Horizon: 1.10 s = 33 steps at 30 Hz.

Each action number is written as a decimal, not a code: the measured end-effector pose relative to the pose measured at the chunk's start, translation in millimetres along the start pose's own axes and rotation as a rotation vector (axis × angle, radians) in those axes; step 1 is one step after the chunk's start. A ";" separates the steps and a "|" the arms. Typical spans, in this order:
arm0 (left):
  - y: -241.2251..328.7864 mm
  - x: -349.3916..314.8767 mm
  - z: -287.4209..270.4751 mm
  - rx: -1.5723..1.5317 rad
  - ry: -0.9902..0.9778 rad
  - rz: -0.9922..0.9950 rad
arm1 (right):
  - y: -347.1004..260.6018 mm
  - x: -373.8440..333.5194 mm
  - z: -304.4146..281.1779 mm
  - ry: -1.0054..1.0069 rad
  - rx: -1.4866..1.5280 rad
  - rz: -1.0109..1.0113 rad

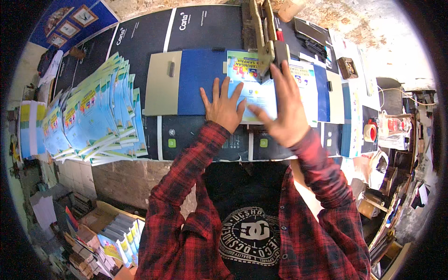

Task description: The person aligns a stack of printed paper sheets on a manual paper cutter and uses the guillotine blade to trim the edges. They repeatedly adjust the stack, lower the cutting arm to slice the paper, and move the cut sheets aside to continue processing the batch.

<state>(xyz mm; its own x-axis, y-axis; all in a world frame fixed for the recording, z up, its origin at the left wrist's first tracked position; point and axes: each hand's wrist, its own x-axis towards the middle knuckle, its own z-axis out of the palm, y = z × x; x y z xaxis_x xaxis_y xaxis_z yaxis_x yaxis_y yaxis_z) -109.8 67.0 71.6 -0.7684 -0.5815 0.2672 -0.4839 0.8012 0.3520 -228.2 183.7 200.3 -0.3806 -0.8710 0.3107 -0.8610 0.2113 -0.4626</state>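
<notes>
Head view: here's the printed booklet (259,103), lying on the blue board (193,84) beside the tan long-armed tool (255,25), my left hand (224,110) splayed flat across its left edge, my right hand (290,117) wide, gripping nothing, whether touching the tool I can't tell; looks light, bendy, probably slick, best taken by its lower edge

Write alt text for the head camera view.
A person's spread left hand rests across a blue board and a printed light-blue booklet, while the blurred right hand is at a worn long-arm stapler. More booklets lie in a fanned, overlapping pile at the left of the black-covered table.
</notes>
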 end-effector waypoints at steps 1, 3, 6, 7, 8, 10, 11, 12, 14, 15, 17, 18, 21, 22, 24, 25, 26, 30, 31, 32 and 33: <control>-0.8 -0.3 -1.2 0.015 0.000 -0.012 | 1.4 12.1 -19.8 -0.077 0.197 0.077; 2.8 6.1 0.3 0.005 -0.004 0.014 | 16.9 42.4 -59.6 -0.215 0.766 0.309; 1.9 5.8 -6.6 0.018 -0.013 -0.007 | 67.8 63.7 -72.4 -0.118 0.594 0.378; 3.5 7.7 -6.0 -0.020 0.052 -0.065 | 143.9 50.5 -57.7 -0.194 0.112 0.292; -3.3 3.8 -2.8 -0.045 0.118 -0.153 | 135.7 35.5 -49.5 -0.331 -0.331 0.376; 4.8 15.7 -6.0 -0.125 0.118 -0.241 | 239.4 -45.8 -11.2 -0.335 -0.515 0.243; 8.5 17.0 -16.1 -0.148 0.047 -0.293 | 218.4 -63.2 -7.0 -0.308 -0.431 0.292; 11.8 15.8 -23.2 -0.173 -0.030 -0.341 | 198.5 -75.4 -3.7 -0.284 -0.344 0.351; 6.8 26.4 -21.9 -0.523 -0.002 -0.421 | 196.2 -90.8 9.6 -0.213 -0.345 0.370; -2.3 33.6 -18.5 -0.793 -0.054 -0.525 | 198.5 -98.6 15.4 -0.174 -0.345 0.389; -26.5 45.0 -8.9 -1.267 -0.160 -0.674 | 188.1 -93.6 22.7 -0.174 -0.348 0.375; -37.2 41.7 -6.6 -1.511 -0.189 -0.869 | 179.9 -89.3 25.4 -0.172 -0.350 0.369; -60.9 43.4 -33.4 -1.455 -0.284 -0.938 | 166.7 -80.6 39.7 -0.111 -0.310 0.253; -79.0 39.9 -32.1 -1.372 -0.314 -0.907 | 159.0 -74.1 47.1 -0.108 -0.266 0.224; -99.1 37.9 -52.4 -1.231 -0.314 -0.920 | 131.5 -52.1 51.4 -0.125 -0.071 0.239; -109.1 36.5 -63.3 -1.201 -0.321 -0.915 | 128.6 -50.4 62.1 -0.074 -0.069 0.178; -112.0 37.6 -70.4 -1.153 -0.298 -0.935 | 125.4 -50.1 74.7 -0.052 -0.101 0.133; -125.2 37.9 -71.9 -1.125 -0.301 -0.956 | 105.9 -42.2 76.6 -0.114 -0.179 0.230; -122.3 39.4 -69.0 -1.139 -0.294 -0.961 | 104.7 -42.1 72.3 -0.143 -0.248 0.253; -120.4 40.4 -67.6 -1.134 -0.300 -0.961 | 104.1 -41.8 66.7 -0.143 -0.246 0.272; -118.3 41.1 -66.2 -1.129 -0.305 -0.961 | 103.5 -40.9 61.4 -0.142 -0.244 0.289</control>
<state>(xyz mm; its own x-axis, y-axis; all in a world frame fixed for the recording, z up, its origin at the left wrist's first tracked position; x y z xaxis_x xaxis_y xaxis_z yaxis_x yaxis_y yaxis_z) -56.4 -61.1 100.3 -0.4801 -0.6407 -0.5992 -0.3809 -0.4631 0.8003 -281.0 214.0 88.7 -0.5828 -0.8095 0.0708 -0.7868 0.5405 -0.2980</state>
